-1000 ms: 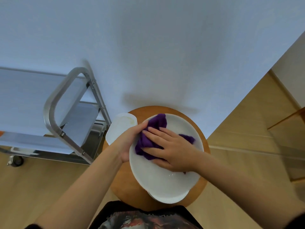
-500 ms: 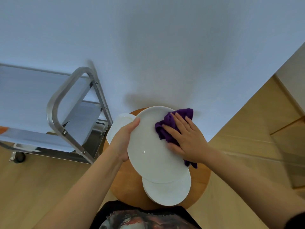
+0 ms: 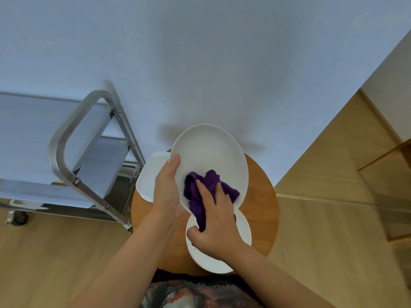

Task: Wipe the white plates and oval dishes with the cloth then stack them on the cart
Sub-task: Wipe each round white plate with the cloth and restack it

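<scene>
Half a second back my right hand (image 3: 219,221) had the purple cloth (image 3: 205,192) up at the far right rim of the white plate (image 3: 209,161); now I have dragged it down to the near, lower part of the plate's face, so the stroke has crossed the surface again and I judge the wiping of this piece is well along, though nothing has gone to the cart (image 3: 73,152) yet. The plate is tilted up off the round wooden stool (image 3: 262,196), held above a stack of white plates (image 3: 222,258) that rests on the near side of the stool, with an oval dish (image 3: 149,178) lying at the stool's left edge beside the cart. My left hand (image 3: 168,192) grips the plate's left rim, thumb laid over the front edge and the fingers hidden behind it. My right hand lies flat on the bunched cloth, fingers extended and slightly apart, pressing it to the plate, thumb tucked toward the lower left; both forearms reach in from the bottom of the view.
</scene>
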